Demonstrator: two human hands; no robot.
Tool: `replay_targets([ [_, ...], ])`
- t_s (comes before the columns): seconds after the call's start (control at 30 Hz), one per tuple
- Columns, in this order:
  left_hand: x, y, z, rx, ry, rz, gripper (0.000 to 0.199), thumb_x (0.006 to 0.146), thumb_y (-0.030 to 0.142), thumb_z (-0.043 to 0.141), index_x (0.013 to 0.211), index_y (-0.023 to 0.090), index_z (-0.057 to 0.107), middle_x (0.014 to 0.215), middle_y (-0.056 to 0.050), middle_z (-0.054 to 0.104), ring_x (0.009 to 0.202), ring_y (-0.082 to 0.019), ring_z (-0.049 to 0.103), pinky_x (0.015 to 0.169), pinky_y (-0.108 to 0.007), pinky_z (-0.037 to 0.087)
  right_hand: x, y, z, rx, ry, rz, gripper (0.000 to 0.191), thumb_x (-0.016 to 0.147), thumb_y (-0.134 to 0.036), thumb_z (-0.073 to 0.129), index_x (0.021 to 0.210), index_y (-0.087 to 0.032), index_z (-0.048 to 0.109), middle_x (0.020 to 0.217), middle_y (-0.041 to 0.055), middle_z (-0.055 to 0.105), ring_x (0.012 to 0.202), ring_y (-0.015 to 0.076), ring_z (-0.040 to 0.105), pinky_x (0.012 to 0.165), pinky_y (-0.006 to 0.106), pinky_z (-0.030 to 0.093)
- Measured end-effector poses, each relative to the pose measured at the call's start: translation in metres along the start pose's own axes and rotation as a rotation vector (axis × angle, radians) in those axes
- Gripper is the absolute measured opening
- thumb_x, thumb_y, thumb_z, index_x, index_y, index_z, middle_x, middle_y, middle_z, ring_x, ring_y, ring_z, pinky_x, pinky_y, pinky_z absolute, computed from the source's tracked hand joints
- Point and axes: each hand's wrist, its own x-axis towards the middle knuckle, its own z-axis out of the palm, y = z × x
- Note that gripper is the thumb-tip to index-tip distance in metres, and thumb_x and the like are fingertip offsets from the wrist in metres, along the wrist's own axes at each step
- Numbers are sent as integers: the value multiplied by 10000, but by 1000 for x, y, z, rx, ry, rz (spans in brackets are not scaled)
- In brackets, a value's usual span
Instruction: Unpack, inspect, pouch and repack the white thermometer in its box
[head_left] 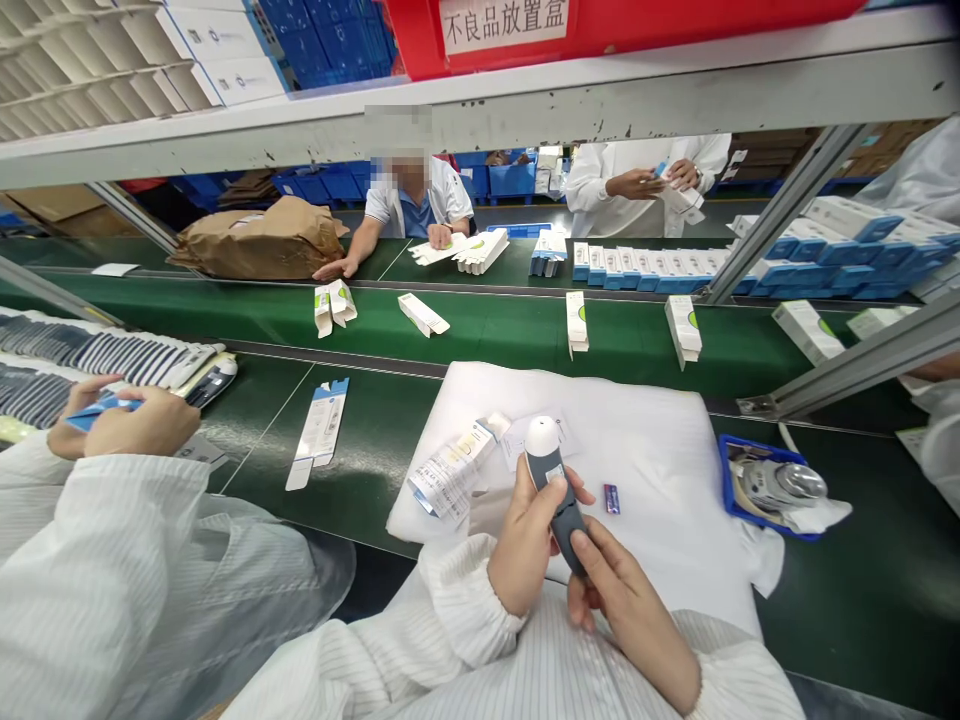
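Caller: Foam pad (645, 470) in the middle of the shot, a plump white slab lying on the dark green rubber belt (862, 590). Above it, a grey handheld device (556, 495), matte body, smooth domed white tip, tilted with the tip up and away.

Analyst: Who has it?

Caller: Both hands, in a firm grasp! The left hand (525, 535) wraps the upper body, and the right hand (619, 600) closes on the lower end. Neither one lets go.

Analyst: What's lying close by?

Caller: Just left of the device, on the pad, a folded paper leaflet (446, 472), crisp and printed in tight columns. To the right, a tiny purple packet (611, 498), slim as a stick. Farther right, a blue plastic tray (739, 470) cradles a shiny metal cylinder (784, 483).

Analyst: And over on the left?

Caller: A flat card carton blank (322, 430) on the belt, long and creased. Beyond it, a co-worker's hands (142, 422), in white striped sleeves, pinch a blue-and-white card (101, 408), right beside stacked rows of packaged goods (97, 350).
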Motion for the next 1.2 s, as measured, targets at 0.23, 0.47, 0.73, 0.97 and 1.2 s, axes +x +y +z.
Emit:
replay_targets([
  [0.23,3,-5,-6,32,-47,26,294,892,473,466,1019,209,477,797,-16,567,508,-68,470,367,-145,250,1,0,-6,50,-109,-26,549,770,-534,617,1188,-185,555,803,42,665,633,149,612,605,286,480],
  [0.47,8,-24,-6,171,-72,94,327,918,468,401,1100,204,462,902,-53,585,598,-105,515,480,-201,381,5,15,-21,-69,28,-105,496,729,-555,640,1047,-175,639,957,93,677,738,197,633,700,340,516],
  [0.73,26,-43,-22,1226,-309,308,469,818,196,515,1281,220,441,1113,-121,533,1019,-296,512,888,-466,388,23,6,-40,74,280,-122,579,698,-523,687,1178,-252,508,1018,61,645,848,218,617,631,325,540],
  [0.97,46,-42,-68,1476,-286,213,731,710,372,687,1340,203,356,1394,-174,382,1293,-353,332,1055,-563,227,30,13,-105,227,555,-187,494,609,-458,771,1010,-225,602,1024,32,640,929,223,602,784,333,559],
  [1.2,65,-62,-95,1620,-292,158,710,641,324,752,1259,155,447,1283,-165,482,1190,-336,427,983,-506,316,55,36,-127,229,536,-134,405,657,-432,744,984,-241,600,861,21,674,775,192,637,821,357,557],
])
